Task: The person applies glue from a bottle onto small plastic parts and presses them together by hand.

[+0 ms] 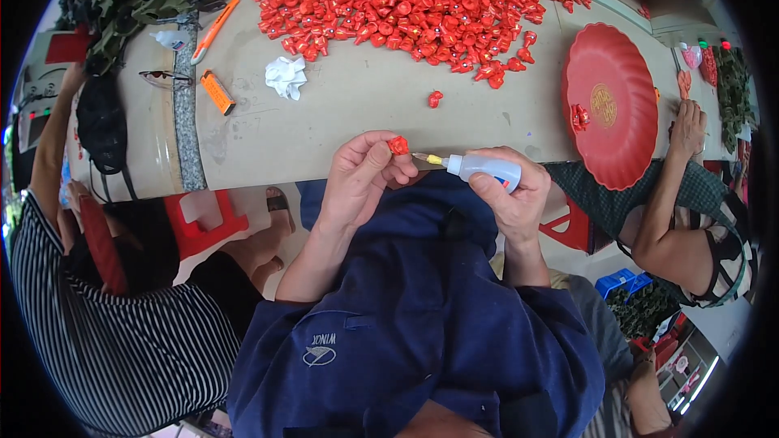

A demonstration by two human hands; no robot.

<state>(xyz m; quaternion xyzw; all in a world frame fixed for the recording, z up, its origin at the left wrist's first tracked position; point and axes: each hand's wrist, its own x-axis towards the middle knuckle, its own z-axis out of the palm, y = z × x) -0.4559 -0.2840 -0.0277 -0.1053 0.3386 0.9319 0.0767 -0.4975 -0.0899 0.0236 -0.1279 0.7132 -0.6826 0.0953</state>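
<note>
Between the thumb and fingers of my left hand (357, 170) is a small shiny red plastic piece (398, 146). My right hand (515, 195) grips a squeeze glue bottle (485, 169), white and translucent with a yellow-based fine nozzle. It lies nearly level, and its tip points left, close to the red piece; whether they touch I cannot tell. Both hands are at the table's near edge. One loose red piece (436, 99) lies on the table just beyond them. A large heap of similar red pieces (406, 8) spreads over the far side.
A scalloped red tray (608, 146) with a few red pieces sits at the right. Crumpled tissue (286, 77), an orange box (217, 92), an orange cutter (217, 28), glasses (165, 77) and a black mask (102, 123) lie left. People sit on both sides, a co-worker's hand (688, 126) at right.
</note>
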